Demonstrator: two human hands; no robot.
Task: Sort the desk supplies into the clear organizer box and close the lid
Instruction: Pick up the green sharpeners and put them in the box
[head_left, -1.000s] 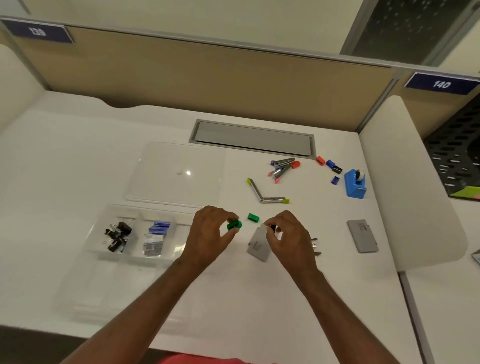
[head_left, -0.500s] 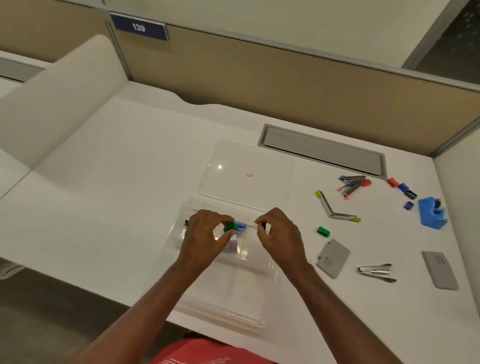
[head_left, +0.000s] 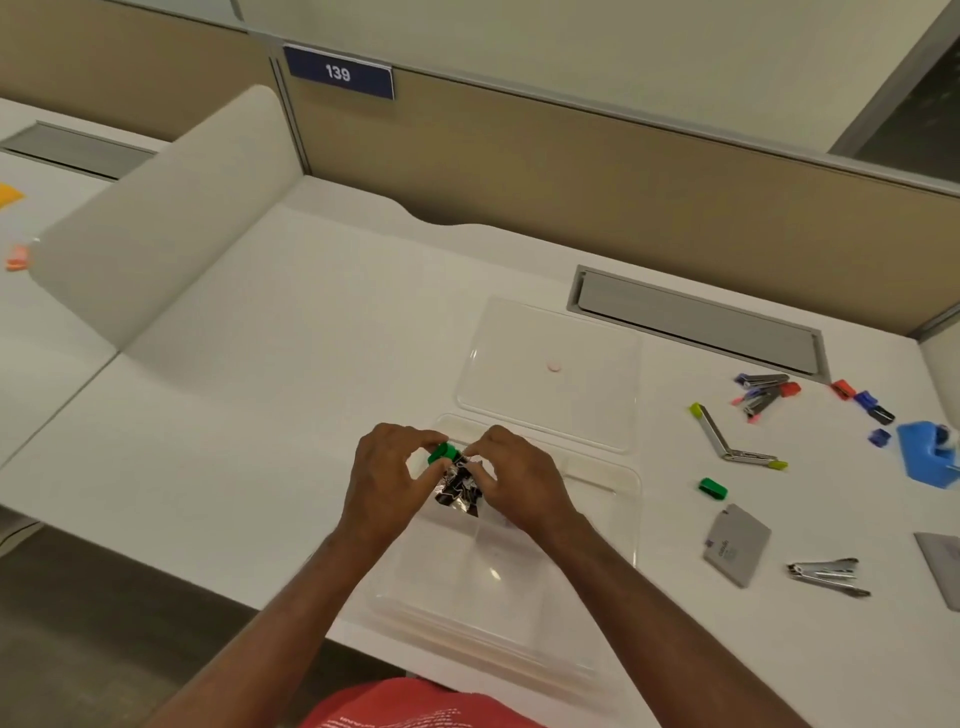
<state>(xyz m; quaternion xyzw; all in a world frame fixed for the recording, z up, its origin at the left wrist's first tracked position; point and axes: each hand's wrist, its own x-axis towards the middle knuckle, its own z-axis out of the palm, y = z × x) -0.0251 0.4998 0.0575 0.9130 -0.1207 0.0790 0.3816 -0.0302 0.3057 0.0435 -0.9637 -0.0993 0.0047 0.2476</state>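
Observation:
The clear organizer box (head_left: 597, 483) lies open on the white desk in front of me, and its lid (head_left: 550, 374) rests flat behind it. My left hand (head_left: 387, 480) pinches a green binder clip (head_left: 441, 453) over the box's far left compartment. My right hand (head_left: 519, 480) hovers close beside it with fingers curled; whether it holds something small I cannot tell. Between the hands, several black binder clips (head_left: 460, 491) sit in that compartment. The hands hide the other far compartments.
To the right on the desk lie a green clip (head_left: 712, 488), a grey card (head_left: 736, 544), a metal staple remover (head_left: 826, 574), an opened stapler (head_left: 732, 441), coloured clips (head_left: 766, 392) and a blue tape dispenser (head_left: 930, 454). A cable tray (head_left: 696, 317) sits at the back.
Both hands carried the green clip leftwards from the desk's middle to over the box's far left compartment. The view swung left with them.

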